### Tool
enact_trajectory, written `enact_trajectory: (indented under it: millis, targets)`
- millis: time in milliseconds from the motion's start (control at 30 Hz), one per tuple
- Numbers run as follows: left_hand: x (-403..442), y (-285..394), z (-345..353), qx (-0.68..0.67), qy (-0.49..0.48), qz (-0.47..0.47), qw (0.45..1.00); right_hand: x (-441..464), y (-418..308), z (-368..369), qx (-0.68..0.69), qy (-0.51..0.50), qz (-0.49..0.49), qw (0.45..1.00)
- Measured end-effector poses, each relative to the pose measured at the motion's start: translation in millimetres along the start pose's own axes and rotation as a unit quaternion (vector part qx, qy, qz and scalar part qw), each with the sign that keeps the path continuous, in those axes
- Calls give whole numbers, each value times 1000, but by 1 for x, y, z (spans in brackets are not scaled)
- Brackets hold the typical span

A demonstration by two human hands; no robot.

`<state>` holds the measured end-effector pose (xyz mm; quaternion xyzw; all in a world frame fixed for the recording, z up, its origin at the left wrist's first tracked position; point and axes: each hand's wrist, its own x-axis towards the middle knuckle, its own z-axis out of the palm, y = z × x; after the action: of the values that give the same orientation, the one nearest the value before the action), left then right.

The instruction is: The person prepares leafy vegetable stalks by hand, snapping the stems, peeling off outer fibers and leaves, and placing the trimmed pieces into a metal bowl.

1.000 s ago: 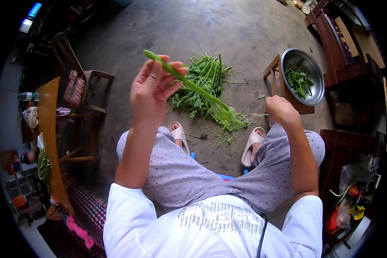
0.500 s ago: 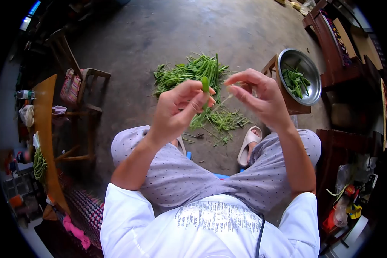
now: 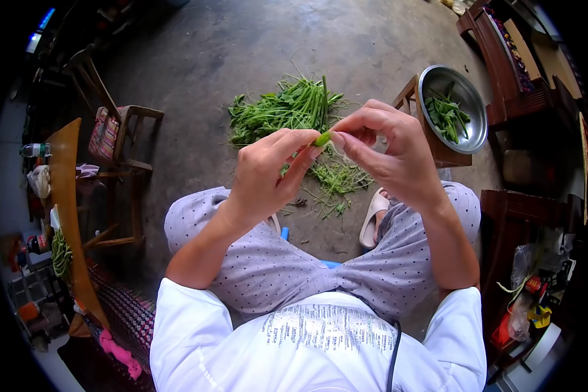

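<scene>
My left hand point(image 3: 264, 168) pinches a short green vegetable stem point(image 3: 322, 139) between thumb and forefinger. At the stem's other end, the thumb and forefinger of my right hand point(image 3: 398, 149) close together on its tip. Just beyond my hands, a heap of leafy green stalks point(image 3: 274, 112) lies on the concrete floor, one long stalk standing up at its right side. Thin peeled strings and scraps point(image 3: 340, 178) are scattered nearer my feet, partly hidden by my hands.
To the right, a metal basin point(image 3: 480, 124) holding cut greens rests on a wooden stool point(image 3: 452, 157). Dark wooden furniture point(image 3: 529, 104) stands beyond it. On the left are a wooden chair point(image 3: 134, 124) and a table edge point(image 3: 65, 170). My sandalled feet are below my hands.
My right hand has moved left, from apart to touching the stem's end. The stem has tipped from upright to slanting toward the right hand.
</scene>
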<state>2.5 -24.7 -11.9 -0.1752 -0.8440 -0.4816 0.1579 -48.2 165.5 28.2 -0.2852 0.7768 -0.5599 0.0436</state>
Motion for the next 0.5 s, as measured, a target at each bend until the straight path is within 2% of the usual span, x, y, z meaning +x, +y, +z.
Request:
enact_trajectory:
  millis: [133,200,333,433,500]
  targets:
    - [1,-1,-2,62,0,27,998,0,4,-1,24,-26,26,999]
    - [1,-3,-2,68,8,35,997,-1,6,1,222,-52,154,961]
    - [0,-5,0,70,36,60,995,3,10,2,239,-62,195,949]
    - [0,-5,3,59,52,55,995,3,15,6,316,-53,216,922]
    - [-1,-4,6,53,61,49,996,3,15,10,406,-42,223,885]
